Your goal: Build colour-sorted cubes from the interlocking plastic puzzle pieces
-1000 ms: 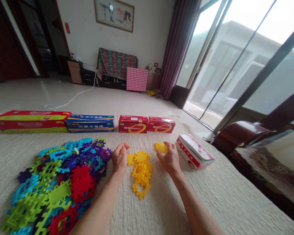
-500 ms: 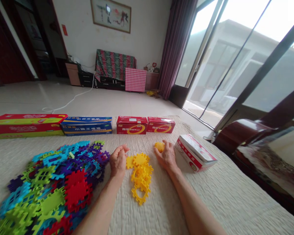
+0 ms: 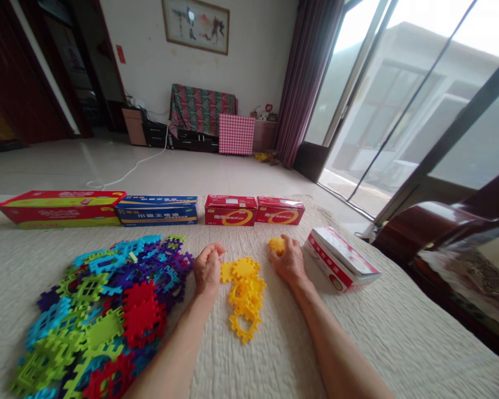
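Observation:
My right hand (image 3: 290, 260) is closed around the edge of a small yellow interlocking building piece (image 3: 276, 245) on the bedspread. Across from it, my left hand (image 3: 208, 270) rests with fingers curled together; whatever they hold, if anything, is hidden. Between the two hands lies a small pile of yellow interlocking pieces (image 3: 246, 293), flat gear-edged plates and one with a round hole. A large heap of building pieces (image 3: 103, 327) in blue, green, purple and red spreads to the left of my left forearm.
A red-and-yellow box (image 3: 62, 209), a blue box (image 3: 158, 211) and two red boxes (image 3: 232, 211) line the bedspread's far edge. A white-and-red carton (image 3: 341, 260) stands just right of my right hand. Beyond are a tiled floor (image 3: 199, 172) and glass doors (image 3: 382, 122).
The whole view has shifted slightly, so things sit a little further right. Both hands keep nearly the same places relative to the yellow pieces.

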A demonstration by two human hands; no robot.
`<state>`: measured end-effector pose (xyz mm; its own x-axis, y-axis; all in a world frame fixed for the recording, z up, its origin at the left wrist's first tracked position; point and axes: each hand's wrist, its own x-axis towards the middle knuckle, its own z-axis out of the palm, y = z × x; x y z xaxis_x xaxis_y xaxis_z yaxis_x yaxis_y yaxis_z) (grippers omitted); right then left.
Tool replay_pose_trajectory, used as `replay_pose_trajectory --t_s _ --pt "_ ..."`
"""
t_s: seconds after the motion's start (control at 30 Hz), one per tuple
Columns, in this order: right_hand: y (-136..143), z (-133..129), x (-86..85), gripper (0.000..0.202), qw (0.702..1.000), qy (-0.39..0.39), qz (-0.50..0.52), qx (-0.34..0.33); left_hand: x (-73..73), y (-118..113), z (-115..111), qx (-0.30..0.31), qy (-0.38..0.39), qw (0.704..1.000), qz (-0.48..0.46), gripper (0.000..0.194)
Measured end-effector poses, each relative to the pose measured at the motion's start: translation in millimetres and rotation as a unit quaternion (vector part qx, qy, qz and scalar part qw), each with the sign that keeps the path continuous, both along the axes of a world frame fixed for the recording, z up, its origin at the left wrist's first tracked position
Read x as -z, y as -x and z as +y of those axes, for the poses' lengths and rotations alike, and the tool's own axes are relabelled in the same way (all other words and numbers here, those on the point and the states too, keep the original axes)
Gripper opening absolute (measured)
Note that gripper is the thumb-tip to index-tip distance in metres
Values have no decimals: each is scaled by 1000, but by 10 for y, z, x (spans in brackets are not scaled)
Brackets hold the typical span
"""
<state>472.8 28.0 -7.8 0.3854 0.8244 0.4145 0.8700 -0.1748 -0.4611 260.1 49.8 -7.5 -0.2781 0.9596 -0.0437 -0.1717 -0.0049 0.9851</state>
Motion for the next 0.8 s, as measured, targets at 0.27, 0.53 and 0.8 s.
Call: replay_pose_trajectory --t_s 0.27,0.53,0.8 --pt "196 -147 -311 32 987 -83 21 -132 -40 0 -6 -7 -4 1000 -30 27" --pt "792 -349 -492 45 962 145 -54 -223 -45 33 26 -29 7 995 -99 27" --pt "928 -297 -419 43 971 149 -79 -169 -3 32 58 -24 5 995 -93 31"
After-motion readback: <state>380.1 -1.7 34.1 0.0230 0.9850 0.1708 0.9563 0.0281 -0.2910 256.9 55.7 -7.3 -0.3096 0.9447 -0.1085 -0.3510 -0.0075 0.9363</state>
